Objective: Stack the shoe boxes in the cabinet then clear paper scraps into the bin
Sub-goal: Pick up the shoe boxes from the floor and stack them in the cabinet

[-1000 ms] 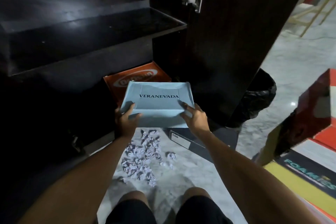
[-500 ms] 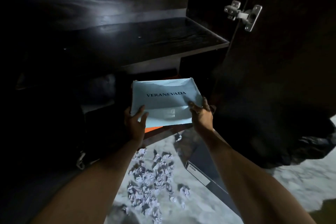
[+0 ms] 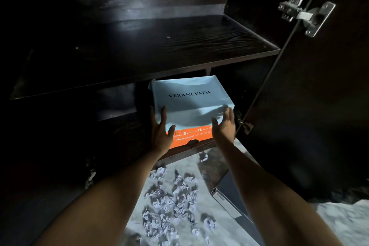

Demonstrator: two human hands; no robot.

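Hidden and cut-off parts around the cabinet's lower shelf

The orange box (image 3: 191,136) shows only its front face, the pale blue box (image 3: 189,102) covering its top; its print is cut at 9 o'clock by the left hand (image 3: 160,136) and at 3 o'clock by the right hand (image 3: 224,128). The cabinet (image 3: 139,46) interior towards 9 o'clock is too dark to read. The paper scraps (image 3: 171,203) run off the frame at 6 o'clock. The dark box (image 3: 233,197) on the floor is partly behind the right forearm.
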